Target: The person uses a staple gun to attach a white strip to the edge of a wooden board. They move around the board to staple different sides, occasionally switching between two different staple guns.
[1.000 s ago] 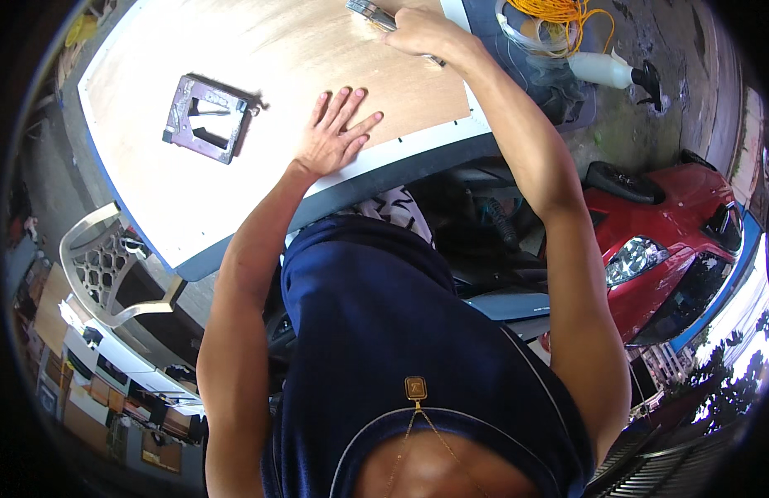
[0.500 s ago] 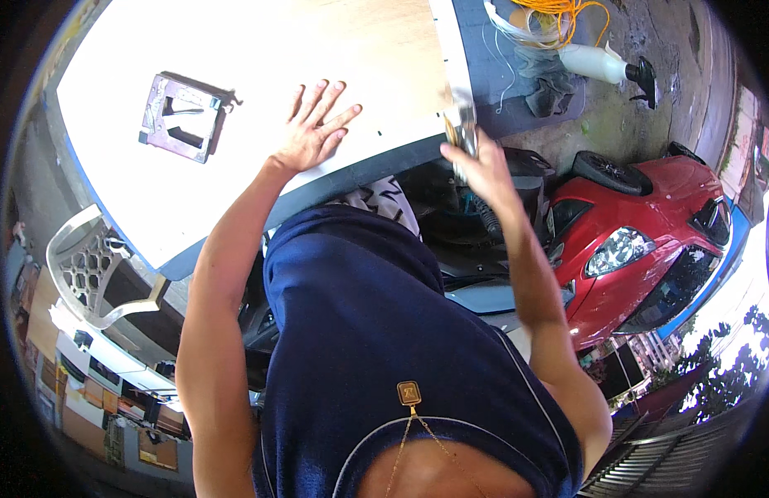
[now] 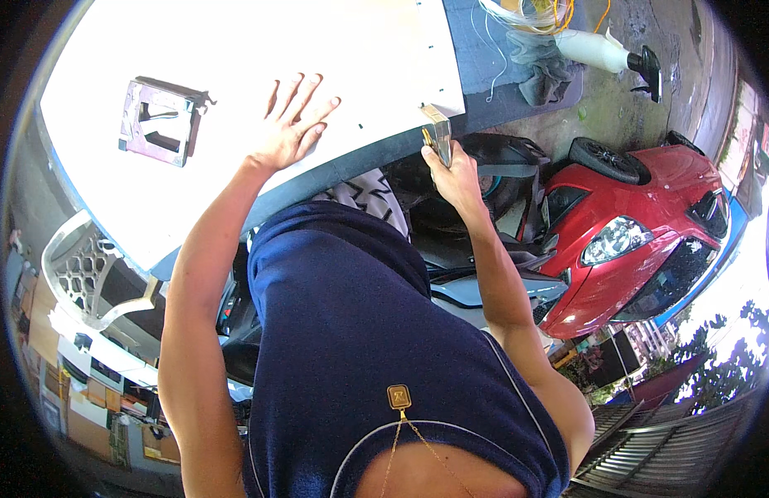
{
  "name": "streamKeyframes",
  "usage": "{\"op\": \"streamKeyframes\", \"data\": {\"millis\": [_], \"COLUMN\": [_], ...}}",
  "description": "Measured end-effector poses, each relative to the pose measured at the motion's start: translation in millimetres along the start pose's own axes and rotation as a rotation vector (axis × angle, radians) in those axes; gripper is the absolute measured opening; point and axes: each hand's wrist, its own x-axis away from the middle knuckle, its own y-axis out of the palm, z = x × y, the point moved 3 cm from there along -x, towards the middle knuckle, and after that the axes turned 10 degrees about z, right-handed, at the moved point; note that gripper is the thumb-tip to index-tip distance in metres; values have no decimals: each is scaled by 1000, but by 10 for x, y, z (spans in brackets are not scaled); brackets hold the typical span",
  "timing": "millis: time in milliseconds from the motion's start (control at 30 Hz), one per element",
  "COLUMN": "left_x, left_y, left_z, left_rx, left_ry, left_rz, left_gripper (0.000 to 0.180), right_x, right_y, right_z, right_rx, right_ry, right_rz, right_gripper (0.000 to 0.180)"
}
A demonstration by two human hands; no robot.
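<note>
My left hand (image 3: 287, 133) lies flat on a white panel (image 3: 219, 199), fingers spread and holding nothing. At the panel's near right corner, my right hand (image 3: 455, 176) is closed round a silvery metal hand tool (image 3: 438, 131) with a blocky head and a yellowish part; its exact kind does not show. The tool's head is over the edge, and whether it touches the panel I cannot tell. A staple gun (image 3: 158, 123) rests on the panel, left of my left hand. Small dark marks dot the panel's right and near margins.
A dark grey border (image 3: 318, 178) runs along the panel's near side. Beyond the right edge lie a white spray bottle (image 3: 596, 50), a grey cloth (image 3: 538, 70) and orange cord (image 3: 564, 12). A motorcycle (image 3: 501, 282) and a red car (image 3: 642, 216) stand at right.
My right hand and the metal tool have shifted left and slightly nearer to me along the corner. My left hand stays flat on the panel. The whole view has drifted a little.
</note>
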Motion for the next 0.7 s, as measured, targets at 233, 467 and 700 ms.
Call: {"op": "streamKeyframes", "data": {"millis": [233, 467, 700], "left_x": [-13, 6, 18], "left_y": [-19, 0, 0], "left_z": [3, -15, -12], "left_rx": [30, 28, 22], "left_ry": [-8, -1, 3], "left_rz": [5, 17, 16], "left_gripper": [43, 43, 47], "right_x": [-61, -42, -33], "right_y": [85, 43, -39], "right_z": [11, -79, -64], "right_rx": [115, 48, 21], "right_ry": [-92, -45, -33], "right_rz": [112, 20, -153], "right_gripper": [38, 41, 45]}}
